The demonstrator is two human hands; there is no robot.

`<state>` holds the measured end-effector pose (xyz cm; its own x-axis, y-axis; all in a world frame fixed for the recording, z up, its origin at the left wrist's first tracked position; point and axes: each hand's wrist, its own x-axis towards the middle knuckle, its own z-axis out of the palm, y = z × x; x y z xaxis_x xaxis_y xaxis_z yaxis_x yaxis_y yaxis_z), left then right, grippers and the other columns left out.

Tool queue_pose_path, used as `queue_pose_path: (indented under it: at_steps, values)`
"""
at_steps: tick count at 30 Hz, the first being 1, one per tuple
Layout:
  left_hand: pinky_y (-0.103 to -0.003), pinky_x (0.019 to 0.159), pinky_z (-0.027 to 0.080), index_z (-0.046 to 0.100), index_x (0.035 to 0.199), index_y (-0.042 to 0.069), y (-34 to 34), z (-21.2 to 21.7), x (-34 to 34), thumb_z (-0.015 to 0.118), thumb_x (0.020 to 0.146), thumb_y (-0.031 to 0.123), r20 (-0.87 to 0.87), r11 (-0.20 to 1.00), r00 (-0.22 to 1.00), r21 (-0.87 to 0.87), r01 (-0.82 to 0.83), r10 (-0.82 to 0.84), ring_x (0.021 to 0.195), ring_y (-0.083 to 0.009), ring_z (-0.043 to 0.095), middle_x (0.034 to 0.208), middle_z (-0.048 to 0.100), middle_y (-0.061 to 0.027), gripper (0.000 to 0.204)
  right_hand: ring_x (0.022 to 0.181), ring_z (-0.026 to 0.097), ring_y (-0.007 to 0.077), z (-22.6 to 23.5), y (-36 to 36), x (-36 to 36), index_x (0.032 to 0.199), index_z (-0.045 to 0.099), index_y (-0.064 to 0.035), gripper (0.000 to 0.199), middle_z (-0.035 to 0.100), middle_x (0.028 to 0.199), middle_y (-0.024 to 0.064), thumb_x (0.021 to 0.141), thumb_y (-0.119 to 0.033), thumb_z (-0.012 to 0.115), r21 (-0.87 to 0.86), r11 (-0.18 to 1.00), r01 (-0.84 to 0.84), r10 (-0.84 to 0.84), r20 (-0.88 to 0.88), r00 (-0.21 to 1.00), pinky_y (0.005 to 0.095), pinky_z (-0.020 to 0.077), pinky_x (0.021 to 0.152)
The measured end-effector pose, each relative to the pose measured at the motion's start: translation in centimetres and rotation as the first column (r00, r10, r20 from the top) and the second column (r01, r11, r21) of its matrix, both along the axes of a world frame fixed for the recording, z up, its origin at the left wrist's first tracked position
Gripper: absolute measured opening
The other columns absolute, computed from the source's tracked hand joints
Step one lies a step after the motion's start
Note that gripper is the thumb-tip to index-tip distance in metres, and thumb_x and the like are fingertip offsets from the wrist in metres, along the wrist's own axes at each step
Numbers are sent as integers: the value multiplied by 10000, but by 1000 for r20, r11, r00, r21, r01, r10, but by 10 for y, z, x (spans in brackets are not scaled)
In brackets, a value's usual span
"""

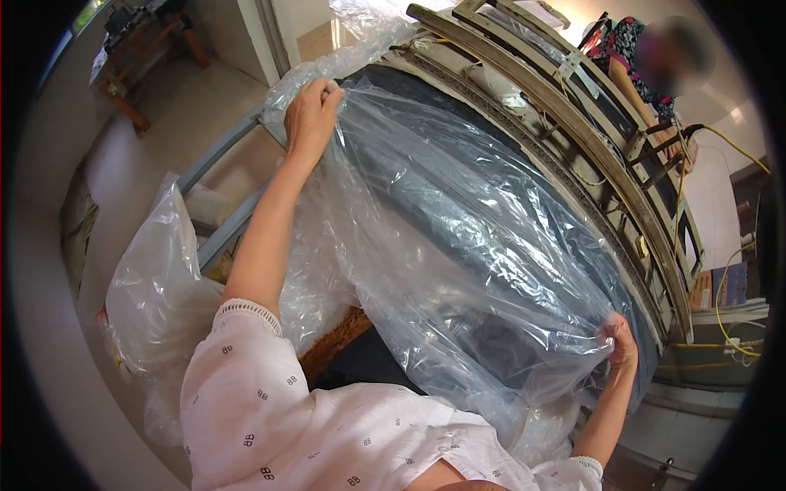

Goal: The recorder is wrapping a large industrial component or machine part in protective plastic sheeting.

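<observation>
A large clear plastic sheet (pixel 458 204) stretches between my two hands over a dark fabric-like surface (pixel 409 102). At the upper left, my left hand (pixel 313 114) is closed on one gathered edge of the sheet, with that arm reaching far out. Lower down on the right, my right hand (pixel 621 340) pinches another edge, where folds run together toward the fingers. Loose folds of the sheet hang down in front of my body. Wrinkles and glare partly hide the dark surface beneath.
Beyond the dark surface runs a long machine frame (pixel 573 131) with rails. A person (pixel 630 74) is at its far side. More crumpled plastic (pixel 164 278) bulges by a grey metal frame (pixel 217 151) on the left. A yellow cable (pixel 720 278) hangs at right; a wooden table (pixel 151 61) stands far left.
</observation>
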<state>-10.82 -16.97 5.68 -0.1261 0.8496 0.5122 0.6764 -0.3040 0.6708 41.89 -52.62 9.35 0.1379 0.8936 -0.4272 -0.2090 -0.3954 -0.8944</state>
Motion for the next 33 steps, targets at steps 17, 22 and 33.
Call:
queue_pose_path:
  at_steps: [17,22,33]
  values:
    - [-464,764,412,568,918,57,44,-23,32,585,806,272,-419,993,901,19,-118,115,927,-308,553,954,569,-125,243,594,363,20,15,7,-57,767,475,-132,170,417,656,-76,778,-200,631,50,993,104,-115,348,930,175,269,531]
    - [-443,712,434,559,944,35,60,-40,18,513,848,292,-554,992,833,105,69,1,872,-349,549,933,564,-181,279,611,424,36,26,-29,-64,813,556,-82,179,472,703,-54,768,-236,637,-166,970,-176,234,453,860,201,336,517]
    - [-481,664,428,473,949,32,102,-46,9,441,915,275,-742,979,671,144,144,11,831,-408,543,946,552,-210,248,856,636,252,-95,-248,-15,850,682,-79,220,661,907,101,693,-190,576,-880,363,307,872,437,221,385,486,719]
